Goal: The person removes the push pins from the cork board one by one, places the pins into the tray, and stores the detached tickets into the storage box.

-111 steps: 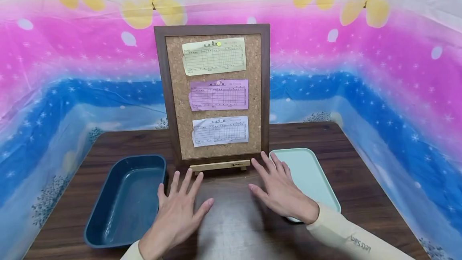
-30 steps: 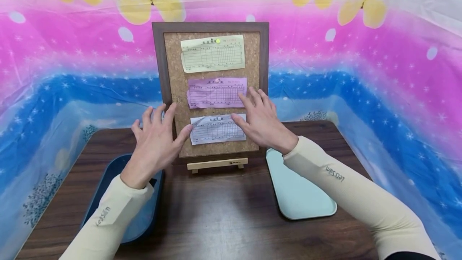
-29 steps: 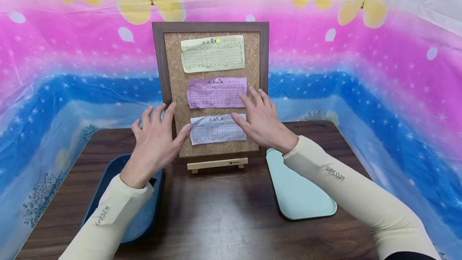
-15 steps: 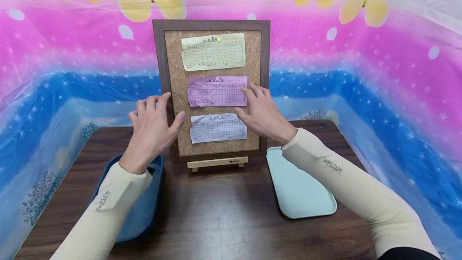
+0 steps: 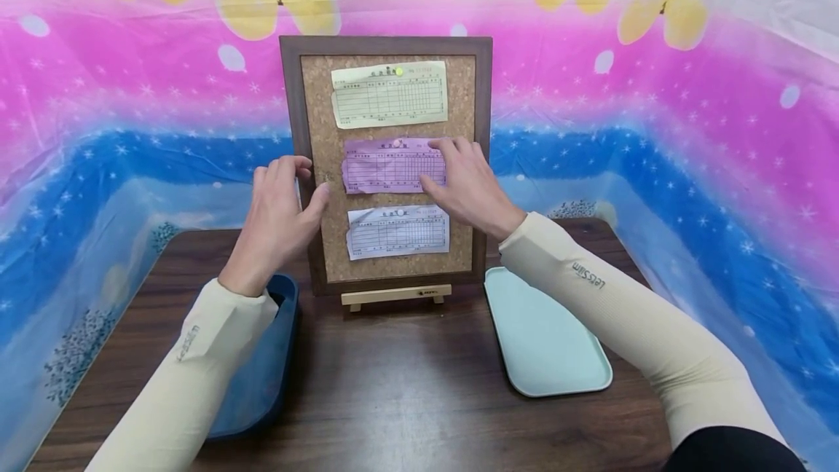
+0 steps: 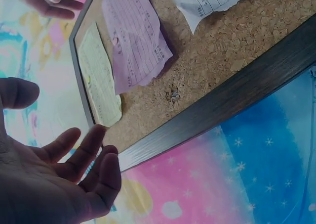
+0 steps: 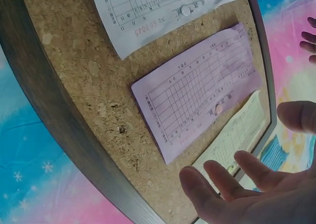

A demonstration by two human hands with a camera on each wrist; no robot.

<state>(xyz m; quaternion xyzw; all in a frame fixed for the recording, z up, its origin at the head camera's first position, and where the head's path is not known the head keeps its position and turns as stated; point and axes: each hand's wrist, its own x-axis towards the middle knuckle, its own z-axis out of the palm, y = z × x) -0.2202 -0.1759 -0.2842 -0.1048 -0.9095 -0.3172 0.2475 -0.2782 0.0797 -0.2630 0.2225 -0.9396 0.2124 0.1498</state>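
A framed cork board (image 5: 459,93) stands upright on a small wooden easel (image 5: 396,296). Three form slips are pinned to it: a pale yellow slip (image 5: 390,102) on top with a yellow pushpin (image 5: 399,72), a purple slip (image 5: 380,170) in the middle, and a white slip (image 5: 398,235) lowest. At the board's left frame, my left hand (image 5: 275,202) holds nothing, its fingers loosely bent. My right hand (image 5: 468,184) is in front of the purple slip's right end, overlapping it in the head view. Between its spread thumb and fingers, the right wrist view shows no object.
On the dark wooden table (image 5: 400,384), a deep blue basin (image 5: 255,392) sits at left, partly behind my left sleeve. A pale green tray (image 5: 550,341) lies at right, below my right forearm. A printed pink and blue cloth (image 5: 655,188) hangs behind the table.
Both hands have risen from low over the table to the board. In the last half second the left went up a little along the frame, and the right shifted left over the purple slip.
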